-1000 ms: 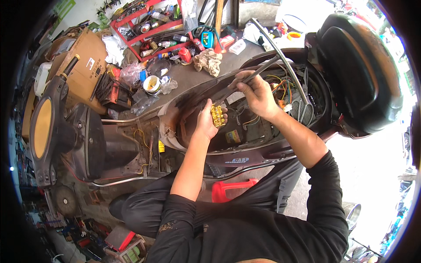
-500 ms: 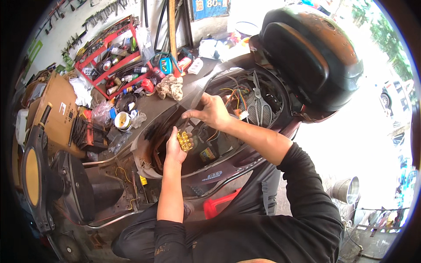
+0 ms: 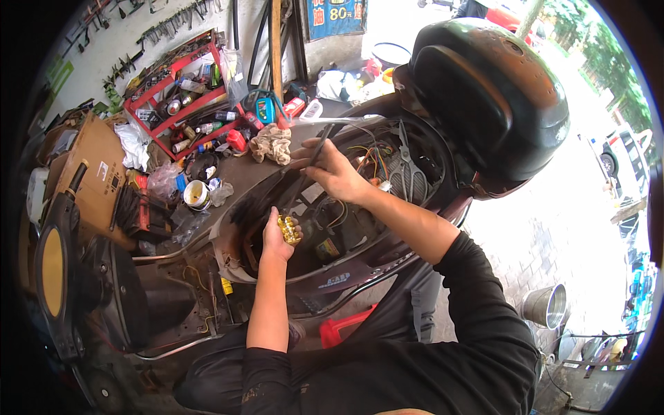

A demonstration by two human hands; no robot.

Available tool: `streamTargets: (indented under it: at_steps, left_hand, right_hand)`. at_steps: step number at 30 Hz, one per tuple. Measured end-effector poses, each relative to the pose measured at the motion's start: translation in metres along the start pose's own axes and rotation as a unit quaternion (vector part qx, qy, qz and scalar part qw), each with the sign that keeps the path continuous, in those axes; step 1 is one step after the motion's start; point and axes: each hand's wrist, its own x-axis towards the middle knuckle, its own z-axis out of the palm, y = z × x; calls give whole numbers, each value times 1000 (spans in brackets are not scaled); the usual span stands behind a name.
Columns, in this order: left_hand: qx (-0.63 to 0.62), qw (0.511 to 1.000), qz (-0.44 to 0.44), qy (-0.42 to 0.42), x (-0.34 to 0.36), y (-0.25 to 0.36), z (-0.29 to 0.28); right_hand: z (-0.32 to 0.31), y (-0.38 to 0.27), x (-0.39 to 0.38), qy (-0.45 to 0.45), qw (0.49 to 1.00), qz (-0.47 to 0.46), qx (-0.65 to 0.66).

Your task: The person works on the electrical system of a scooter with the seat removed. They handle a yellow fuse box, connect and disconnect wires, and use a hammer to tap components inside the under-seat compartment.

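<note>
My left hand point(image 3: 275, 242) is closed around a small yellow, gridded piece point(image 3: 289, 231), over the front of the scooter's open body point(image 3: 225, 259). What kind of thing that piece is, I cannot make out. Further right and higher, my right hand point(image 3: 337, 174) pinches a thin dark strip point(image 3: 320, 149) that slants upward from the fingers. Its lower end blends into the dark opening. Inside the body, beyond my right wrist, large scissors point(image 3: 408, 166) rest beside loose coloured wires point(image 3: 373, 153). A small battery-like box point(image 3: 326, 247) sits below the hands.
A black top box point(image 3: 484, 97) rises at the scooter's rear. Behind the body stand a red rack point(image 3: 155, 124) of bottles and tools, a crumpled rag point(image 3: 271, 144) and a white tub point(image 3: 196, 195). A red stool point(image 3: 339, 330) is near my legs; a metal bucket point(image 3: 545, 306) stands right.
My right hand has turned slightly and its fingers have shifted along the dark strip, which now stands more apart from the thumb. My left hand keeps the yellow piece, nearly in place.
</note>
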Motion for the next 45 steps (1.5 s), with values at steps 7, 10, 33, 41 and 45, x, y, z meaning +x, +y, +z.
streamTargets:
  at_steps: [7, 10, 33, 41, 45]
  left_hand:
    - [9, 1000, 9, 7, 1, -1, 0]
    - [29, 1000, 7, 7, 5, 0, -5]
    - [43, 997, 34, 56, -8, 3, 9]
    - [11, 999, 37, -9, 14, 1, -11]
    - [13, 999, 35, 23, 11, 4, -9]
  right_hand:
    - [-3, -12, 1, 10, 1000, 27, -5]
    - [-2, -13, 2, 12, 999, 29, -36]
    - [-10, -34, -4, 30, 987, 33, -157]
    - [-14, -24, -5, 70, 964, 47, -252]
    - [-7, -24, -4, 74, 994, 33, -72]
